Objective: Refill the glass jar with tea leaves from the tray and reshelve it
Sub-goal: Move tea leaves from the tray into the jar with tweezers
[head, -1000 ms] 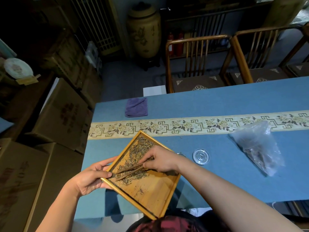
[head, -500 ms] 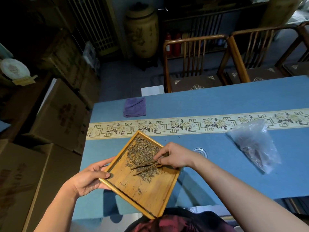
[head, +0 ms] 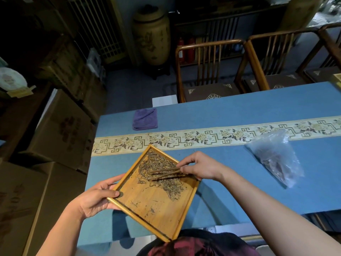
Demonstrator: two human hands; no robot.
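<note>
So the wooden tray [head: 156,206] is held tilted over the near edge of the blue worktop [head: 239,111], turned diamond-wise with one corner pointing away. The left hand [head: 96,197] has it by the left corner, thumb clamped over the rim and the other fingers curled underneath. The tea leaves [head: 162,174] sit in a loose heap across the upper and right part of the tray, with a few stray bits scattered toward the near end.

The right hand [head: 201,168] reaches in from the right side, fingers pinched around a pair of wooden tongs [head: 164,173] whose tips lie in the leaf pile, pointing left. The glass jar doesn't show anywhere in this view, so I can't say where it is.

Other stuff on the worktop: a folded purple cloth [head: 145,119] at the far left, a floral runner [head: 212,136] across the middle, and a crumpled clear plastic bag [head: 276,157] with some brownish contents off to the right, well apart from the tray. Wooden chairs [head: 210,71] stand behind the worktop, and cardboard boxes [head: 60,126] are stacked on the left.
</note>
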